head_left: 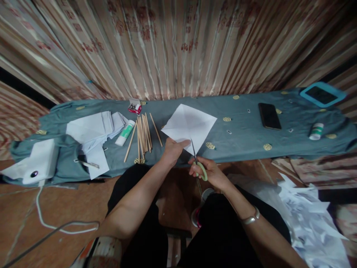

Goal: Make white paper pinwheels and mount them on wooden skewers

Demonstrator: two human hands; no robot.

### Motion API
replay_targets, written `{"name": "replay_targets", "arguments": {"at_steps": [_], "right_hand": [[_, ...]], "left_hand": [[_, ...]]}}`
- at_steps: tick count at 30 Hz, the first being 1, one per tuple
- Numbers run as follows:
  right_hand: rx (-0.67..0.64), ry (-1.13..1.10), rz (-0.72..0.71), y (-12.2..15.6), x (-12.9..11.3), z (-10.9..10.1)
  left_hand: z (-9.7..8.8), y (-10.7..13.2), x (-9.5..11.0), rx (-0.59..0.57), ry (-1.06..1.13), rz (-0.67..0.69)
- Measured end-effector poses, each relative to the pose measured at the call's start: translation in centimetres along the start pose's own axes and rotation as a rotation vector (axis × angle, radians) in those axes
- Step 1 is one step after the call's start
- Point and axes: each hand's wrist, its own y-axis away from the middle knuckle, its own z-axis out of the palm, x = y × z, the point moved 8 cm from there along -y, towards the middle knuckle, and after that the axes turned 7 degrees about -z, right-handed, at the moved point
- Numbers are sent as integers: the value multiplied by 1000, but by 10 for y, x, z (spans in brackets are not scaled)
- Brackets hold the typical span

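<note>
My left hand pinches the near corner of a white square paper sheet with crease lines, held tilted above the blue-grey cloth. My right hand grips green-handled scissors, fingers wrapped through the handles. The blades point up and touch the paper's near edge beside my left thumb. A silver bracelet sits on my right wrist.
Several wooden sticks and a white-green glue tube lie left of the paper. Folded white papers and a white box sit further left. A black phone, another glue tube and a blue tray are right. Paper scraps cover the floor.
</note>
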Motion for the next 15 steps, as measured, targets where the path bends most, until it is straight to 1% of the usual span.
{"name": "replay_targets", "arguments": {"at_steps": [2, 4, 6, 7, 8, 9, 12, 13, 15], "right_hand": [[-81, 9, 43, 4, 2, -1], [-141, 26, 90, 8, 2, -9], [-158, 41, 124, 12, 2, -22], [-145, 48, 126, 13, 0, -30], [-115, 52, 115, 12, -2, -40], [-55, 53, 91, 10, -5, -51], [271, 11, -58, 5, -17, -89], [360, -13, -109, 4, -20, -97], [456, -42, -179, 1, -24, -105]], "left_hand": [[-4, -3, 8, 17, 33, 44], [-10, -5, 13, 39, 44, 67], [-15, -6, 14, 52, 34, 69], [-16, -7, 15, 52, 20, 71], [-18, -7, 15, 50, -2, 78], [-19, -7, 15, 44, -34, 87], [-19, -6, 12, 10, -166, 94], [-18, -5, 9, -6, -214, 82], [-16, -4, 4, -41, -301, 41]]}}
